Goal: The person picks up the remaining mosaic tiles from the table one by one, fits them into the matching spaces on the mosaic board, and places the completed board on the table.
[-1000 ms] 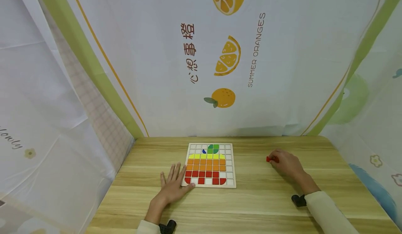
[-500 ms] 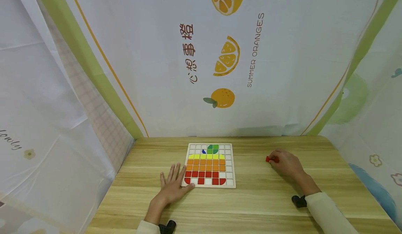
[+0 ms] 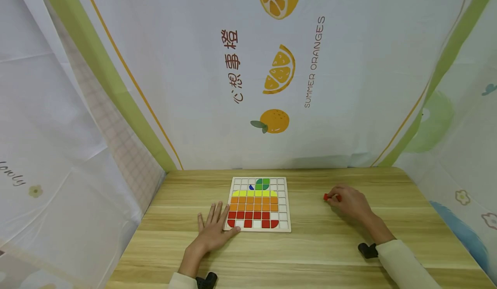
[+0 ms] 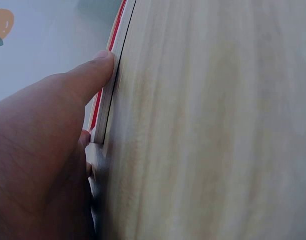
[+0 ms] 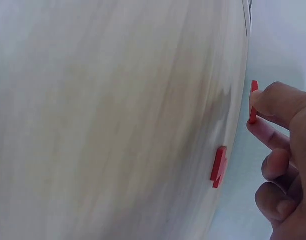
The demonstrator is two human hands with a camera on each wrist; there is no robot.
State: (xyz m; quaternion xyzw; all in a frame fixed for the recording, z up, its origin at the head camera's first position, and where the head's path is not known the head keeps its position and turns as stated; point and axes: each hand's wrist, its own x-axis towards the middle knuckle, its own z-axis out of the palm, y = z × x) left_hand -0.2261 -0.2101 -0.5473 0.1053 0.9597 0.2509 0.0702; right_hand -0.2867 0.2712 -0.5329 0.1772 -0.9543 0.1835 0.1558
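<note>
The wooden mosaic board lies flat on the table, with rows of yellow, orange and red tiles and a few green ones and a blue one near its top. My left hand rests at its lower left corner, fingers spread, the thumb against the board's front edge. Well to the right, my right hand pinches a small red tile between thumb and finger, above the table. Below that hand, a few more red tiles lie on the wood, partly overlapping.
The wooden table reaches back to a white curtain printed with oranges. Light curtains also hang at both sides. Black wrist devices are worn on both arms.
My right hand has lifted a red tile and shifted slightly left with it, uncovering red on the table behind. My left hand stays on the board.
</note>
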